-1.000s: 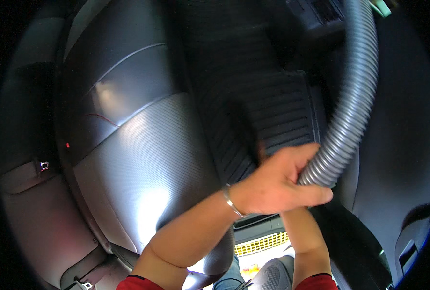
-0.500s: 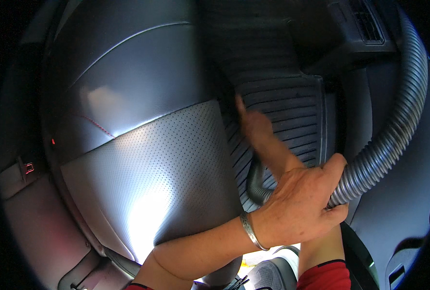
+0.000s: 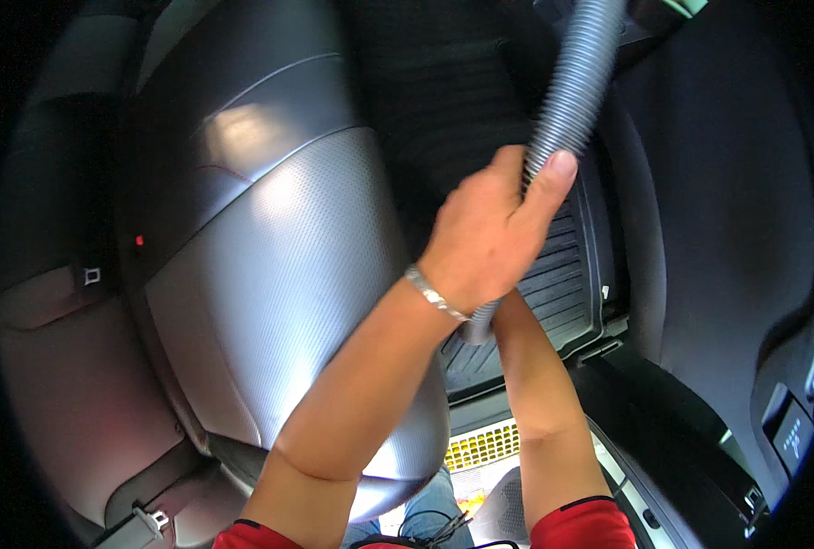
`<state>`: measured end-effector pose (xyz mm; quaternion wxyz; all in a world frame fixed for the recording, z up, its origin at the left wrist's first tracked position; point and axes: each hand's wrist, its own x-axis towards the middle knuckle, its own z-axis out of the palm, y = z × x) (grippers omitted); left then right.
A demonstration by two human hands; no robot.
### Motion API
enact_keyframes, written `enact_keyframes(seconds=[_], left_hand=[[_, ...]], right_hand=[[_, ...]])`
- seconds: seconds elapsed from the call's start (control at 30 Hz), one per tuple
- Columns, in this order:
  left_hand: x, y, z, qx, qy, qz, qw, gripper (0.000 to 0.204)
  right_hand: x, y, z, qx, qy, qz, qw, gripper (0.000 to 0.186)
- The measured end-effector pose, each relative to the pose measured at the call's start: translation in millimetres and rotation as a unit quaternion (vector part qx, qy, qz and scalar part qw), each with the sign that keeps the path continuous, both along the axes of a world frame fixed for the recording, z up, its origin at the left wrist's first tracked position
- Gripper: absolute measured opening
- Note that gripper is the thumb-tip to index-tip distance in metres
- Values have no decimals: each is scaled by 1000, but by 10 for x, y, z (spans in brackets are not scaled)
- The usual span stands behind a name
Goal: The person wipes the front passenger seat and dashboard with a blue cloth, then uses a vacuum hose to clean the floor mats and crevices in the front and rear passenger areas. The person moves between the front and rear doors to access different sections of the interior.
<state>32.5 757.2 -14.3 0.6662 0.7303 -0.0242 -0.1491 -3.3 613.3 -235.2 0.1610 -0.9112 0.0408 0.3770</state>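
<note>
A thick grey ribbed hose (image 3: 576,87) comes down from the top of the view. My left hand (image 3: 489,229), a silver bracelet on its wrist, is closed around it above the car's floor. Below that wrist a short lower stretch of grey hose shows again. My right forearm (image 3: 546,393) reaches up from the lower right and passes beneath the left hand. The right hand itself is hidden behind it, so its fingers and anything in them cannot be seen. Under both arms lies a dark ribbed floor mat (image 3: 562,284).
To the left a grey perforated leather seat (image 3: 288,265) fills much of the view, with a seat belt buckle (image 3: 92,275) beyond it. A dark door panel (image 3: 713,238) stands on the right. Past the door sill at the bottom, a yellow grid (image 3: 485,446) shows beside a shoe.
The view has shifted and brightened. My left hand and the hose now sit farther up and left in the picture. My right hand, seen before low by the seat's edge, is now hidden.
</note>
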Motion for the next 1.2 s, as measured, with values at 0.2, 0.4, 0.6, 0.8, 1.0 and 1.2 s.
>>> enact_keyframes(seconds=[0.2,0.4,0.6,0.8,1.0,1.2], left_hand=[[164,1165,119,665,-181,157,708,74],[343,1563,-600,572,-189,227,765,75],[310,1592,-692,546,-233,231,771,76],[345,1662,-747,518,-242,237,786,82],[300,1685,-802,523,-240,238,783,81],[310,1709,-825,492,-250,243,798,78]], right_hand=[[-438,-1001,455,-10,-31,-82,996,95],[318,-305,414,-26,-65,3,998,95],[1832,568,43,-19,-75,42,996,84],[2847,1163,-234,0,-88,70,994,72],[3195,1223,-173,-56,-93,41,993,69],[3596,702,-158,-155,-92,-82,980,66]])
